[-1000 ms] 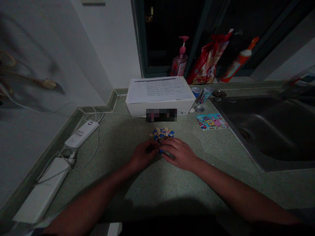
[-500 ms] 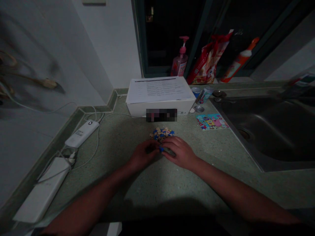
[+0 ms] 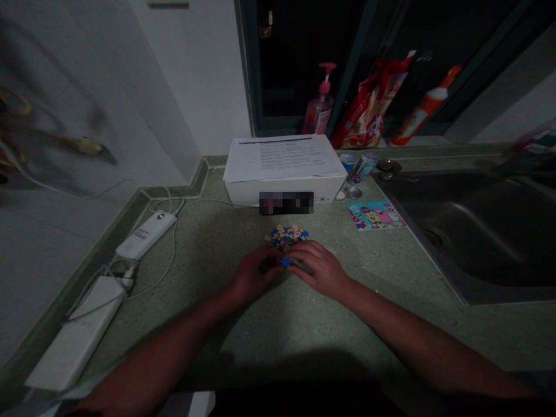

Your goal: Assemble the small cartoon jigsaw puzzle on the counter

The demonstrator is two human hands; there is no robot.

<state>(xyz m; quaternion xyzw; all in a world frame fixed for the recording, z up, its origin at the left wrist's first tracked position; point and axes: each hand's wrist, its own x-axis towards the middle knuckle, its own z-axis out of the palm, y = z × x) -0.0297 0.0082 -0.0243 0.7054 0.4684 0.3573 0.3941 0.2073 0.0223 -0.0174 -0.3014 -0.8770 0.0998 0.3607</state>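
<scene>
A small blue jigsaw puzzle piece [image 3: 285,262] is pinched between my two hands, just in front of a loose pile of jigsaw pieces [image 3: 284,234], some blue and some plain tan. My left hand [image 3: 255,272] closes on the piece from the left with thumb and fingers. From the other side my right hand [image 3: 324,269] grips it too, fingers curled over the near edge of the pile. Part of the pile is hidden behind my fingers. Right of the pile, a colourful cartoon picture card [image 3: 376,215] lies flat on the counter.
Behind the pile stands a white box [image 3: 284,165] with a printed sheet on top. A can [image 3: 364,168] and small lids sit beside it. The sink [image 3: 486,231] is at right. A power bank [image 3: 146,236], a power strip [image 3: 80,333] and cables lie left. A pump bottle [image 3: 319,110] stands behind.
The blue piece has turned slightly between my fingertips and shows more of its face. Both hands stay in nearly the same place.
</scene>
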